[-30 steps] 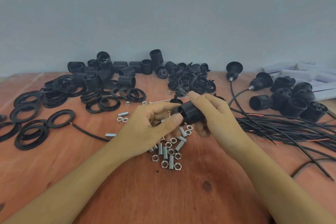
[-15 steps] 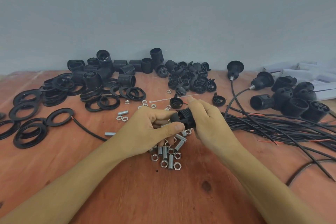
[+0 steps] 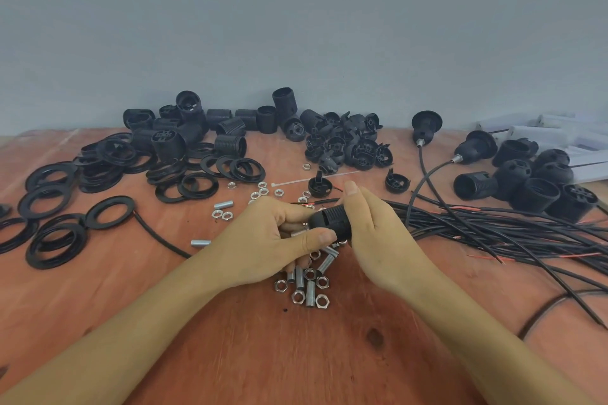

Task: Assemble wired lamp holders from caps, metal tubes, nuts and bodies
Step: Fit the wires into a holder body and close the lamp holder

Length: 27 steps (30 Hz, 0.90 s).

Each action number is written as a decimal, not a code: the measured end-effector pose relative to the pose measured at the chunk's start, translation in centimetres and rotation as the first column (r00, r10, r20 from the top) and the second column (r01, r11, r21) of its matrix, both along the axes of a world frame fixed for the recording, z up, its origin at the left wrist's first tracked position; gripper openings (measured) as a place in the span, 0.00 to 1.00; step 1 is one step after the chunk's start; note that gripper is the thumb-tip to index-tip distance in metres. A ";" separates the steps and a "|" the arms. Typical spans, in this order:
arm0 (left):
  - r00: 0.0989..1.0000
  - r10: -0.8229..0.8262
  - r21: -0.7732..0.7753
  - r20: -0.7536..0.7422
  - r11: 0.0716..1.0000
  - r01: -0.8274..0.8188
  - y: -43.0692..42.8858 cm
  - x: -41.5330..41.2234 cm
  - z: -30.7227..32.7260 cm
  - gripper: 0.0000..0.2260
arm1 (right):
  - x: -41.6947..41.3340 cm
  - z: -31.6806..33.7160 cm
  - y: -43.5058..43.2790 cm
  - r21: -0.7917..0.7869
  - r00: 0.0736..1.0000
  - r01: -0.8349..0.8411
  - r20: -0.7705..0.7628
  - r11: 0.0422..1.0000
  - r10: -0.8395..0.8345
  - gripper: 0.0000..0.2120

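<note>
A black ribbed lamp holder body [image 3: 330, 222] lies sideways between my two hands, a little above the table. My left hand [image 3: 269, 240] pinches its left end with thumb and fingers. My right hand [image 3: 371, 227] wraps around its right part. Red and black wire ends [image 3: 316, 203] show just behind it. Under my hands lies a heap of steel nuts and threaded metal tubes [image 3: 307, 286]. A loose black cap [image 3: 319, 187] sits just beyond my fingers.
Black rings [image 3: 108, 211] cover the left of the wooden table [image 3: 230, 339]. Spare bodies [image 3: 230, 145] and caps [image 3: 352, 145] are piled at the back. Black cables [image 3: 510, 233] fan out on the right, behind them several wired holders [image 3: 526, 184] and white boxes [image 3: 566, 138].
Both hands have come down and toward me with the body, from mid-air to just above the nut heap. The loose cap behind them is now uncovered.
</note>
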<state>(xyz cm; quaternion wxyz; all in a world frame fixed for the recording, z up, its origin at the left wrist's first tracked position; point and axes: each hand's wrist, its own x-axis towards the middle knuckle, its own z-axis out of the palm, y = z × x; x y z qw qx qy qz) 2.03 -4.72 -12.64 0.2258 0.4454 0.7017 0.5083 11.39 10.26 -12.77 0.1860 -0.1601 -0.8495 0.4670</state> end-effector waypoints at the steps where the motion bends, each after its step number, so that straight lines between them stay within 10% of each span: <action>1: 1.000 0.008 -0.003 -0.015 1.000 -0.008 0.0 -0.1 -0.1 0.11 | 0.1 0.0 0.0 0.015 1.000 -0.007 0.010 1.000 0.006 0.23; 10: 0.994 0.066 0.094 -0.090 0.994 -0.057 0.1 -0.1 0.0 0.11 | 0.4 0.6 0.1 -0.161 0.996 -0.087 0.006 0.983 0.089 0.30; 16: 0.799 0.242 0.204 -0.551 0.967 -0.152 -0.1 0.2 0.3 0.16 | 0.3 2.1 0.3 -0.250 0.972 -0.008 -0.230 0.968 -0.051 0.22; 23: 0.415 0.391 0.343 -0.822 0.920 -0.187 -1.1 -0.6 1.3 0.14 | 0.3 3.1 4.8 -0.824 0.871 0.094 -0.204 0.559 -0.447 0.21; 27: 0.502 0.102 0.077 -0.859 0.995 -0.071 -0.9 -0.1 2.0 0.24 | 0.2 2.5 5.6 -0.859 0.875 0.077 -0.185 0.506 -0.447 0.20</action>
